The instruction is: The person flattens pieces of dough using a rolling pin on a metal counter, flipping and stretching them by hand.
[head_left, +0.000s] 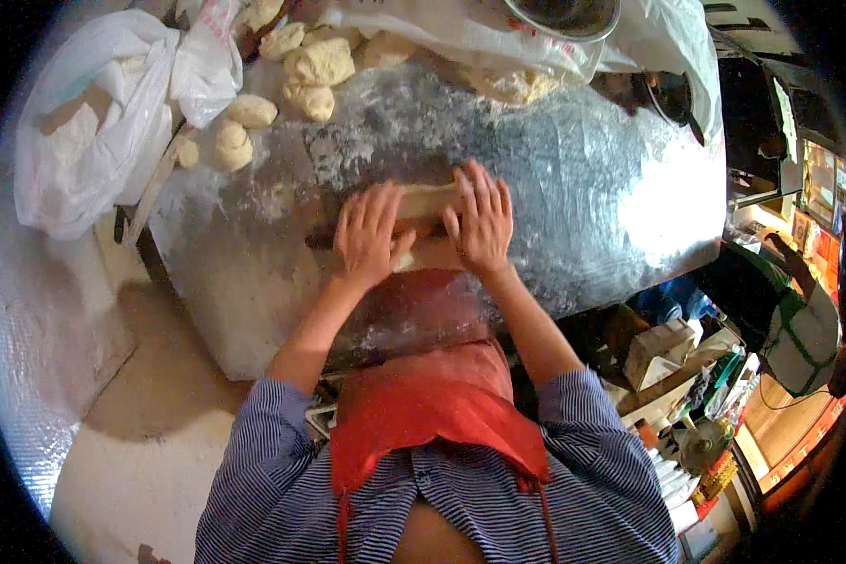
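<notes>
Two bare hands working a rolling pin over dough. The main hazard, as judged here, is uneven thickness: if the left hand (371, 230) and the right hand (482, 218) bear down unequally on the rolling pin (421, 228), one side of the dough sheet (429, 203) would thin faster. Sticking is a second risk, since the white, flour-like dusting on the metal-topped table (573, 169) is patchy around the hands; a stuck sheet could drag or tear.

Both hands lie palm down and flattened, fingers extended forward and slightly spread, neither curled into a grasp. They appear to rest on the pin, which protrudes to the left of the left hand; its right end cannot be made out. The sheet shows between the hands, both beyond the pin and nearer the body. Forward and left of the hands sit small dough balls (234, 146) and a larger dough lump (320, 62); farther left lies a white plastic bag (85, 122).
</notes>
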`<state>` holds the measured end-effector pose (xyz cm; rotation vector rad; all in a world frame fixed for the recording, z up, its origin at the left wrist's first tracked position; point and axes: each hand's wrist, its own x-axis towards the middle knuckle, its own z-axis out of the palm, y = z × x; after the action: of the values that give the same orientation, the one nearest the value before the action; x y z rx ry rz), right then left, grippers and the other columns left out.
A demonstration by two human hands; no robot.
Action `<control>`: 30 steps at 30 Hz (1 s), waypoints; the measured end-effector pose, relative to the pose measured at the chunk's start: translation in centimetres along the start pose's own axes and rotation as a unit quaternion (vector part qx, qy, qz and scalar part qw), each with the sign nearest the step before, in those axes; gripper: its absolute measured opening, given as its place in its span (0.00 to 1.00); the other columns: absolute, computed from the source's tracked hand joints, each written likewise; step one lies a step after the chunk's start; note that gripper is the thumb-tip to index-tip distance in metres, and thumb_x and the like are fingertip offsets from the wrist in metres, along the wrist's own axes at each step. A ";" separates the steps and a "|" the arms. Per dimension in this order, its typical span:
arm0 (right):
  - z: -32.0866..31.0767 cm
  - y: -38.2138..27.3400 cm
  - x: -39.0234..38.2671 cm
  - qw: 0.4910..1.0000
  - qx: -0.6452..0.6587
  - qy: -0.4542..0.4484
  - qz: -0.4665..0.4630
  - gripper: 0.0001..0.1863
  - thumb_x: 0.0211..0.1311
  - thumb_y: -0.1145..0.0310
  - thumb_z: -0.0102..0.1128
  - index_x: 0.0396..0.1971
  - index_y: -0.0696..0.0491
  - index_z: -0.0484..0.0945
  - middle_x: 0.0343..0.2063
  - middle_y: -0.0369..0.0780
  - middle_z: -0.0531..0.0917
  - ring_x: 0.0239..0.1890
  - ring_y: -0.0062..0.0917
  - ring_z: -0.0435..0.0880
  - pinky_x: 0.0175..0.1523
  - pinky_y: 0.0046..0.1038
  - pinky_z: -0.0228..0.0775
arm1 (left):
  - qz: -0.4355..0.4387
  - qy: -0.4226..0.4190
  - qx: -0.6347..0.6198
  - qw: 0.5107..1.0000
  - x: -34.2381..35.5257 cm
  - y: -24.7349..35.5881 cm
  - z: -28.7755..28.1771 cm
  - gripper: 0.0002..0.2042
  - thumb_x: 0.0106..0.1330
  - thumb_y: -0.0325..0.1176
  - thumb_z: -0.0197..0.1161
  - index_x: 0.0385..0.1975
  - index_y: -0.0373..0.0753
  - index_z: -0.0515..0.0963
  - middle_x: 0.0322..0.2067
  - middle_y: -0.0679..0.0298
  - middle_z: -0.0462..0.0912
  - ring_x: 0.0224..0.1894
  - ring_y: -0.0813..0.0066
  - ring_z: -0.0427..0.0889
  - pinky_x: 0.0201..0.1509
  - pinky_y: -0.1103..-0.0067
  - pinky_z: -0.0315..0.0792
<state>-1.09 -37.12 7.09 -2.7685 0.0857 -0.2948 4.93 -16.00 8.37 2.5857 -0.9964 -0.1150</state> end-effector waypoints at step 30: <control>-5.2 6.6 -2.3 0.950 0.236 0.035 0.200 0.14 0.57 0.73 0.68 0.44 0.57 0.83 0.36 0.44 0.83 0.39 0.36 0.84 0.44 0.33 0.76 | -0.187 -0.021 -0.261 0.947 8.2 6.6 -8.1 0.22 0.64 0.37 0.65 0.55 0.37 0.70 0.40 0.44 0.84 0.44 0.42 0.84 0.46 0.57 0.77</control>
<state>-4.57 -44.83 9.10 -2.2008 0.5167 -0.2635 8.54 -23.52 18.73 2.2425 -0.3961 -0.4672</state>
